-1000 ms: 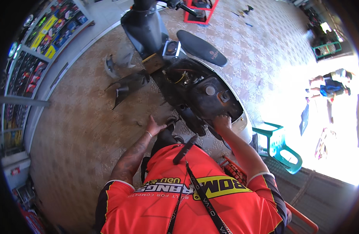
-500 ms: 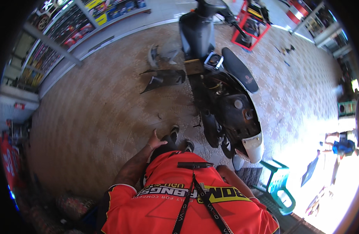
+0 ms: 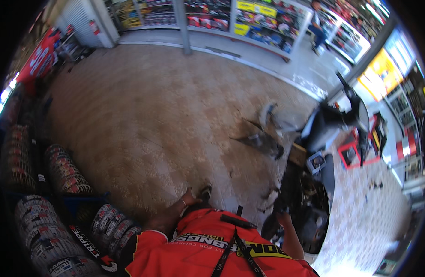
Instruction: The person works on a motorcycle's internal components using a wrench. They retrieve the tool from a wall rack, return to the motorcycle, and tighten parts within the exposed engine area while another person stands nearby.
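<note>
My left hand (image 3: 190, 197) rests by my knee, above a shoe (image 3: 205, 191) on the tiled floor, its fingers apart and nothing seen in them. On the other side, my right hand (image 3: 282, 218) reaches to the edge of the partly stripped scooter (image 3: 314, 214). Its fingers are dark and blurred against the scooter's body, so what they touch or hold is hidden. The scooter's seat is off and its dark inner bay lies exposed. Loose grey body panels (image 3: 261, 143) lie on the floor beside its front.
Stacks of wrapped tyres (image 3: 48, 240) stand close at my left. A red tool trolley (image 3: 355, 154) is beyond the scooter. Glass display cases (image 3: 263, 23) line the far side, where a person (image 3: 317, 27) sits. A pillar (image 3: 181, 27) rises before them.
My view has swung left, so the scooter now appears further right and the tyre stacks have come in. My right hand, hidden before, now shows at the scooter. My left hand stays by my knee.
</note>
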Tool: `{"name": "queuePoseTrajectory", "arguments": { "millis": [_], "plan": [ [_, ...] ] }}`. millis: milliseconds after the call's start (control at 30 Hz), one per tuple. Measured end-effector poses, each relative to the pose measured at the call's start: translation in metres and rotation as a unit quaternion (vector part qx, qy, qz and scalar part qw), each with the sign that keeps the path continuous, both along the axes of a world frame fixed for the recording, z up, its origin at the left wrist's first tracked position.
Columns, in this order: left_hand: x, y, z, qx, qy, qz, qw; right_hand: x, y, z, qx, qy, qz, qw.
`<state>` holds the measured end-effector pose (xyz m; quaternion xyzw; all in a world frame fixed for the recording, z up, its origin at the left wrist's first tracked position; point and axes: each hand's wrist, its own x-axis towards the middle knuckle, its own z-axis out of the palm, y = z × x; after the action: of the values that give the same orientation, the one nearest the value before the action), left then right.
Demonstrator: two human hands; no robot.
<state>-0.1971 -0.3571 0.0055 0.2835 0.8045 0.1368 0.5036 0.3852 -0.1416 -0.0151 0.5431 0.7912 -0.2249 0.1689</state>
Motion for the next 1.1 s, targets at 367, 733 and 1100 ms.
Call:
{"name": "queuePoseTrajectory", "arguments": {
  "millis": [367, 733, 1100],
  "plan": [
    [-0.180, -0.097, -0.023, 0.010, -0.028, 0.247, 0.968, -0.342, 0.135, 0.035, -0.117, 0.067, -0.043, 0.990],
    [-0.244, -0.131, -0.066, -0.018, -0.107, 0.495, 0.862, -0.528, 0.242, 0.021, -0.215, -0.099, 0.256, 0.937],
    [-0.484, -0.085, -0.009, -0.021, -0.030, 0.605, 0.796, -1.140, 0.333, 0.010, 0.006, -0.046, 0.470, 0.881]
  ]
}}
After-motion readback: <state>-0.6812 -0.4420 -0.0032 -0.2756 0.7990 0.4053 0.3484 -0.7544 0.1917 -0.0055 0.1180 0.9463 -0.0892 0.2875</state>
